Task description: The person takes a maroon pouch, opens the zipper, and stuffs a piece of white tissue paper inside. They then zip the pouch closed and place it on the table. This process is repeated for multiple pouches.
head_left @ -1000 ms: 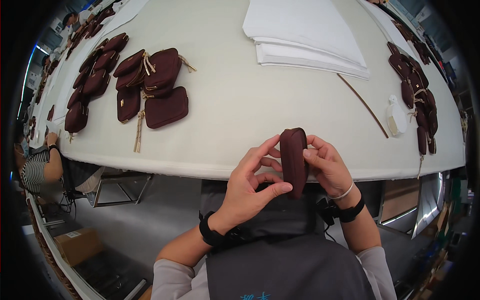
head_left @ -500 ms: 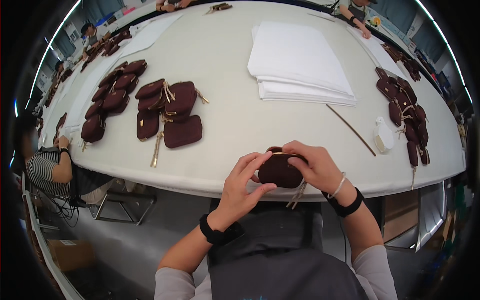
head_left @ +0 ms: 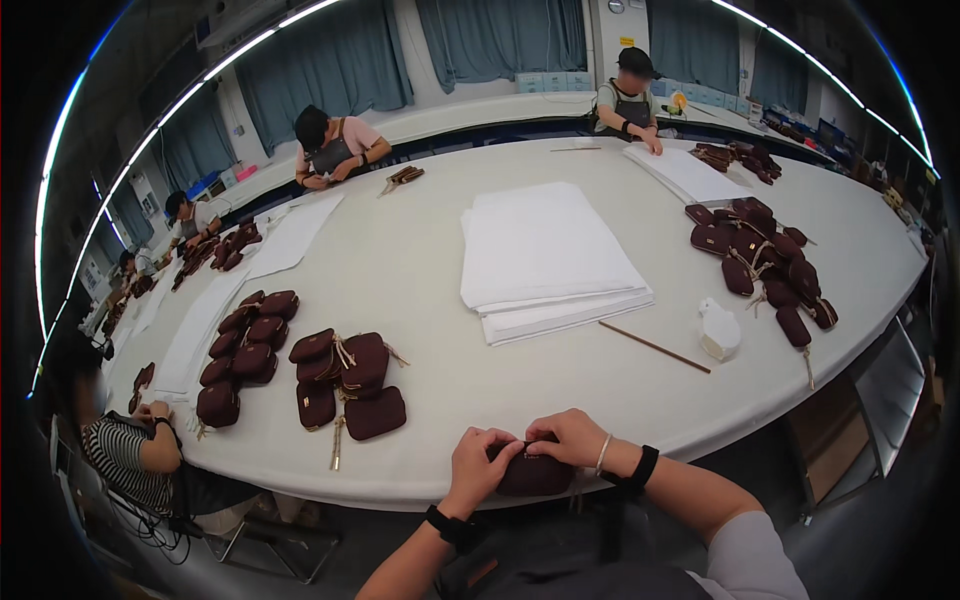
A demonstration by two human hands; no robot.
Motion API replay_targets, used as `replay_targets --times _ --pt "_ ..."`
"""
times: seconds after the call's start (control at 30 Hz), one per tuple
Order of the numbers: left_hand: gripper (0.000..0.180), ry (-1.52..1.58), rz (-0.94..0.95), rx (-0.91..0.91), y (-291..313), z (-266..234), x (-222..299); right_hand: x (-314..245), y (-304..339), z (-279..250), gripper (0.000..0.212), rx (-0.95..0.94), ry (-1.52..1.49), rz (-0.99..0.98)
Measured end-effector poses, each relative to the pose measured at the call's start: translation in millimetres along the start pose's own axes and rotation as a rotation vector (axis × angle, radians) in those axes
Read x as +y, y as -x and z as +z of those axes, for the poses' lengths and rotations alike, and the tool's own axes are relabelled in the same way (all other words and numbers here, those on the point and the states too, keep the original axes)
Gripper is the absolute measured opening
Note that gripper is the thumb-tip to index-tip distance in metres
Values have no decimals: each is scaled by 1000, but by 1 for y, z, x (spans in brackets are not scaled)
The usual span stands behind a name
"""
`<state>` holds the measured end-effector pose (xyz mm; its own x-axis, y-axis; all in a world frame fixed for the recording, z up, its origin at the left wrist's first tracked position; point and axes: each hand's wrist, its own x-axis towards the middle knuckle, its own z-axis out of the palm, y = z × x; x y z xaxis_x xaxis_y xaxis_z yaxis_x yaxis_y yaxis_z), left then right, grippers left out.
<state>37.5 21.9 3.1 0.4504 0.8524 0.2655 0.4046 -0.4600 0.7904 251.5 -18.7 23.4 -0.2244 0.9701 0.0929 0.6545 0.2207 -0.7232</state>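
Head view: the left hand and right hand pinch the upper edge of the maroon pouch, at the white table's near side; a light, even grip should steady it best, without creasing the body.

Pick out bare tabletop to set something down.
Bare table: between left pouch piles and white sheet stack; between brown stick and right hand. Crowded: those piles, the right pouch pile, the front edge at the held pouch.
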Motion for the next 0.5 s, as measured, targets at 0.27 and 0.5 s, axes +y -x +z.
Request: replay_targets --times 0.27,0.5 --pt "12 -13 -6 90 6 7 6 16 -92 -79 19 -288 279 -79" --pt "12 -1 58 58 -2 7 7 100 -218 -173 30 32 889 -34"
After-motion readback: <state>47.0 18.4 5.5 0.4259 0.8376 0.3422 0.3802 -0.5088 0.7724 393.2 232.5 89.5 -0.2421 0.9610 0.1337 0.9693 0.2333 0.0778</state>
